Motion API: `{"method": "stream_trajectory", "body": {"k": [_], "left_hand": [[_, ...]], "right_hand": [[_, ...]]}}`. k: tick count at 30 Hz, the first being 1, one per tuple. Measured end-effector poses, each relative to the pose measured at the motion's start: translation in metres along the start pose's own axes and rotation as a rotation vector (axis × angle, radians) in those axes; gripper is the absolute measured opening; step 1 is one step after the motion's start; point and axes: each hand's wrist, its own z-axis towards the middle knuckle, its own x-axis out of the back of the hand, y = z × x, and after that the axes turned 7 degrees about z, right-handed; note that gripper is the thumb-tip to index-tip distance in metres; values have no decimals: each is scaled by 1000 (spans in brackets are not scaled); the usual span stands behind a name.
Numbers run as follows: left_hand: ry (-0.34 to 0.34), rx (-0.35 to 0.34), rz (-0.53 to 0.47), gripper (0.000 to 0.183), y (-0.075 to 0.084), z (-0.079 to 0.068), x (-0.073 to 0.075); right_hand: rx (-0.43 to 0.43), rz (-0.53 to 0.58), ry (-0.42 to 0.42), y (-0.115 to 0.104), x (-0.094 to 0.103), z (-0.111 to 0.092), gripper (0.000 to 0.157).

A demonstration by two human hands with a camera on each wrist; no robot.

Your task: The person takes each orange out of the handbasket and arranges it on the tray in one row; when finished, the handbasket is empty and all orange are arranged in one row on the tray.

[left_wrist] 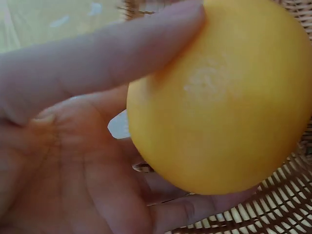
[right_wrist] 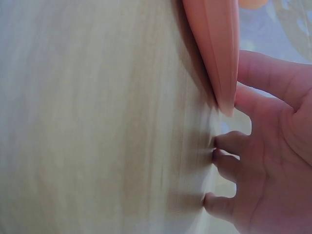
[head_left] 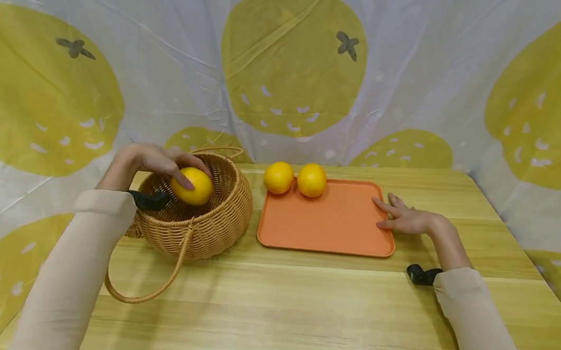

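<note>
An orange (head_left: 194, 187) is gripped between the thumb and fingers of my left hand (head_left: 159, 161), over the opening of a round wicker basket (head_left: 220, 230). The left wrist view shows the thumb on one side of the orange (left_wrist: 224, 107) and fingers on the other. Two more oranges, a left one (head_left: 278, 178) and a right one (head_left: 312, 180), sit at the back left of an orange-coloured tray (head_left: 325, 225). My right hand (head_left: 409, 220) touches the tray's right edge with thumb and forefinger. Its other fingertips rest on the table in the right wrist view.
The basket stands left of the tray on a wooden table (head_left: 302, 308). One basket handle (head_left: 175, 270) hangs down over the front; another (head_left: 231, 150) is at the back. A fruit-patterned cloth (head_left: 180, 85) rises behind the table and along its sides.
</note>
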Motion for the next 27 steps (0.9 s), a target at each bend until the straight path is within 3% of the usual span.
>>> {"method": "stream_trajectory", "body": {"k": [7, 12, 16, 21, 27], "left_hand": [[150, -72, -15, 60, 14, -21, 0], [280, -164, -82, 55, 22, -24, -4], [435, -170, -153, 57, 42, -17, -8], [644, -65, -241, 62, 84, -3, -11], [742, -23, -375, 67, 128, 32, -9]], "right_hand": [[11, 6, 0, 1, 0, 0, 85], [12, -3, 2, 0, 0, 0, 84], [13, -12, 6, 1, -1, 1, 84], [13, -10, 7, 1, -1, 2, 84], [20, -8, 10, 0, -1, 1, 83]]}}
